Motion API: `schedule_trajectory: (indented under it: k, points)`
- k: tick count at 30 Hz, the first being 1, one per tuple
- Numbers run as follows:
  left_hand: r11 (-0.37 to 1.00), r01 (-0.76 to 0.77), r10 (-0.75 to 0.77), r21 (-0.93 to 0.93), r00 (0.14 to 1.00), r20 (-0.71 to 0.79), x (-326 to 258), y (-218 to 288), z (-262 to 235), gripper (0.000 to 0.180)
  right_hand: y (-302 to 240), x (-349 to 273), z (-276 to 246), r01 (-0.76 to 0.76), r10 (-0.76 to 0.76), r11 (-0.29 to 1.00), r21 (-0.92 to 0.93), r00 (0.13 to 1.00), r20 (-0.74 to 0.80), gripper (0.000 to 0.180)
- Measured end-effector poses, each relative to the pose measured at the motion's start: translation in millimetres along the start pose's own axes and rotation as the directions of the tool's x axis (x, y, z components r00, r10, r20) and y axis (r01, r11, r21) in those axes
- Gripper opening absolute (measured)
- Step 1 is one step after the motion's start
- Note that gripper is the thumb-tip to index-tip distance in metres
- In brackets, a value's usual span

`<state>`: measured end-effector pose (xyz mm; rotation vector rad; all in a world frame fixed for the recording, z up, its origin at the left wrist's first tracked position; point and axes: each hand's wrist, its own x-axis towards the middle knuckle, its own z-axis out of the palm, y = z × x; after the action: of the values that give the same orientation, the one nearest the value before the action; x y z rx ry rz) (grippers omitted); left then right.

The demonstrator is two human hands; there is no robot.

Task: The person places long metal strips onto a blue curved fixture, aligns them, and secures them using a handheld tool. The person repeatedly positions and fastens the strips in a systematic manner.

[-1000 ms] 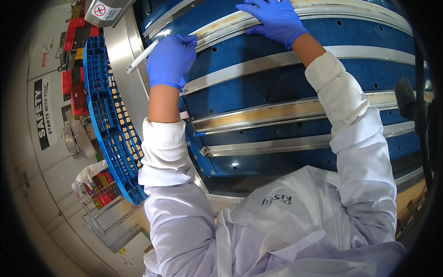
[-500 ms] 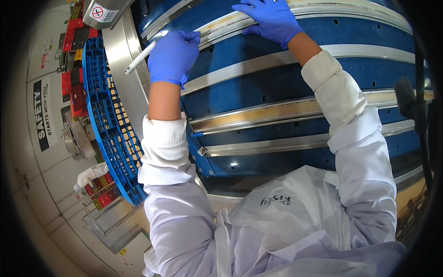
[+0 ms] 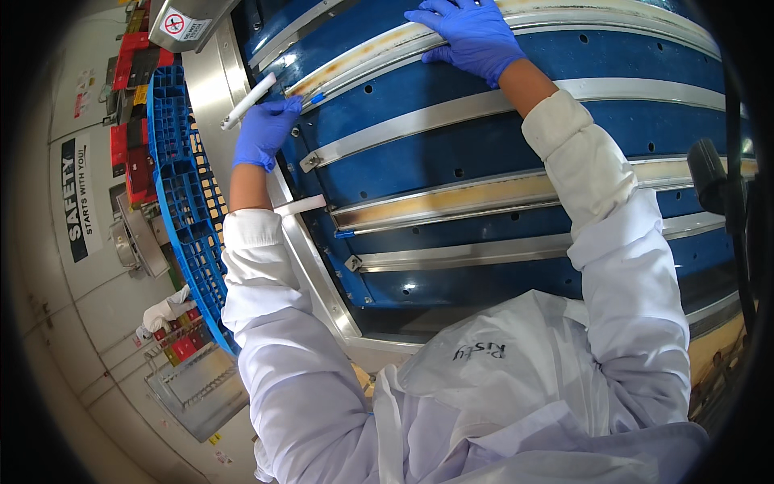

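My left hand (image 3: 270, 133), in a blue glove, is at the left end of a long metal rail (image 3: 355, 63) with a stained, yellow-brown strip. Its fingers are pressed together; whatever they may hold is hidden. Just right of the fingertips shows the blue tip (image 3: 317, 98) of a thin rod along the rail. Beyond this hand a white rod (image 3: 251, 98) sticks out over the steel frame. My right hand (image 3: 474, 36), also gloved in blue, lies on the same rail farther right, fingers spread.
The rail is on a dark blue panel (image 3: 387, 173) with small holes and several parallel rails. A second white rod (image 3: 300, 205) lies across the steel frame (image 3: 310, 278) near my left forearm. A blue plastic pallet (image 3: 181, 194) stands left; a black fixture (image 3: 709, 171) is at right.
My left hand has moved left and slightly nearer, to the rail's end, uncovering the stained strip and the blue tip. The right hand has stayed nearly still.
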<state>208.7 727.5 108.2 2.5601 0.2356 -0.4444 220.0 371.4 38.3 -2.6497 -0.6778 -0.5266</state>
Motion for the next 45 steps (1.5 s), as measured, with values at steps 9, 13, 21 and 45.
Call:
schedule_trajectory:
  k: [9,13,21,45]
  points:
    - [0.953,0.047,0.035,0.299,0.965,-0.261,-51,8,-25,0.031,-2,2,-4,-0.026,0.026,1.000,0.007,0.999,0.029,0.055]
    - [0.967,-0.148,0.183,0.206,0.969,-0.165,-61,78,45,0.028,1,1,1,-0.013,0.013,1.000,0.008,1.000,0.004,0.055]
    - [0.908,-0.043,0.131,0.418,0.974,-0.186,-39,128,69,0.025,1,0,5,0.003,-0.002,1.000,0.021,0.999,-0.044,0.056]
    - [0.892,-0.144,0.210,0.429,0.971,-0.111,-33,152,85,0.025,4,-2,15,-0.003,0.008,0.999,0.041,0.994,-0.108,0.056]
